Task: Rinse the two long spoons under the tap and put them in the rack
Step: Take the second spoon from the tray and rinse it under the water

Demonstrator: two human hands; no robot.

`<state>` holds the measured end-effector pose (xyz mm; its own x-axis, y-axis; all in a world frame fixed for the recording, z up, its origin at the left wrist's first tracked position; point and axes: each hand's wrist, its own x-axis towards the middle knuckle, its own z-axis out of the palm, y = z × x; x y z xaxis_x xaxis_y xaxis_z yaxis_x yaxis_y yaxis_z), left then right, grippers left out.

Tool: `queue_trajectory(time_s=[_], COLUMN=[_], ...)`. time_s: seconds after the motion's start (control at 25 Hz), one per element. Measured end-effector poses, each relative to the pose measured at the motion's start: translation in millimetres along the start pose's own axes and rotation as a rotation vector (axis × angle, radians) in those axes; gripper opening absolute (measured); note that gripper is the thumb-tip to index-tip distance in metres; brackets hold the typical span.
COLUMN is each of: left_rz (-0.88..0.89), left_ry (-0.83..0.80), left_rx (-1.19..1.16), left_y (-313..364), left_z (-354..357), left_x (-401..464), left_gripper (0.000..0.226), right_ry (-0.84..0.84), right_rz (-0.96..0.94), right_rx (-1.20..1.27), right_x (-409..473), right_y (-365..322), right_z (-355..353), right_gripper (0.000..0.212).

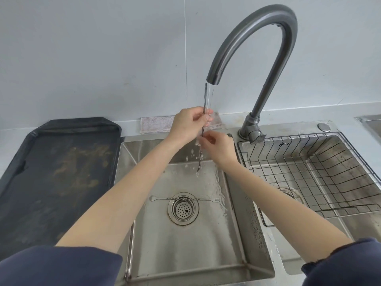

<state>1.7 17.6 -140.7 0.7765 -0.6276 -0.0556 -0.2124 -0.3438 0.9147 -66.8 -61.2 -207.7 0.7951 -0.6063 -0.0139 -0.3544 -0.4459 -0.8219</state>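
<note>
one head-worn wide-angle view looks forward and steeply down from close above the stainless steel double sink (181,240). it faces the pale grey wall (92,48), whose lines bow near the edges. both forearms reach in from the bottom corners.

Held spoon (204,100): midsection hidden by both hands; lower end blurred in splashing water, possibly forked.

Dark stained tray (59,172) left of sink, folded cloth (156,124) against wall
</note>
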Motion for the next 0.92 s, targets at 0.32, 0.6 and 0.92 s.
queue_trajectory(time_s=[0.32, 0.6, 0.92], left_rz=[0.056, -0.03, -0.162], left_ry=[0.003, 0.019, 0.148], left_rx=[0.121, -0.255, -0.686], left_y=[3.9, 2.9, -14.3], left_z=[-4.7, -20.0, -51.5], left_x=[2.2, 2.5, -0.1], left_gripper=[0.026, 0.028, 0.017], right_ry=[-0.016, -0.003, 0.046], right_rz=[0.017, -0.025, -0.242], right_rx=[0.032, -0.033, -0.176], right_x=[8.7, 6.5, 15.2], right_y=[-3.9, 4.1, -11.1], right_z=[-2.8, -6.8, -15.7], right_gripper=[0.019, 0.021, 0.019])
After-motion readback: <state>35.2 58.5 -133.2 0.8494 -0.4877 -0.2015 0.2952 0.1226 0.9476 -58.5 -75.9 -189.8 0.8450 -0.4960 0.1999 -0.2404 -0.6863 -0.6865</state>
